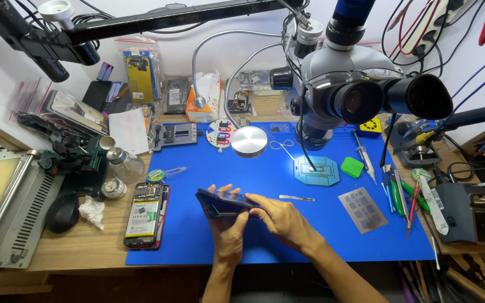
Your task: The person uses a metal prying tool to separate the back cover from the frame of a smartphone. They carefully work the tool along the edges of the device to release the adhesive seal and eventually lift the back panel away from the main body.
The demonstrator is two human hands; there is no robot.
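My left hand [227, 227] grips a dark phone [220, 202] from below, tilted on its edge above the blue mat [197, 235]. My right hand [284, 220] rests on the phone's right end, its fingers pressed along the top edge. An opened phone [146, 214] with its battery showing lies flat at the mat's left edge. Metal tweezers [297, 198] lie just beyond my right hand.
A stereo microscope [360, 90] hangs over the mat's far right. Beneath it sit a light-blue holder [316, 170], a green block [352, 167] and a metal stencil [363, 209]. Hand tools [405, 193] crowd the right edge. Bottles [123, 163] and a vise stand left.
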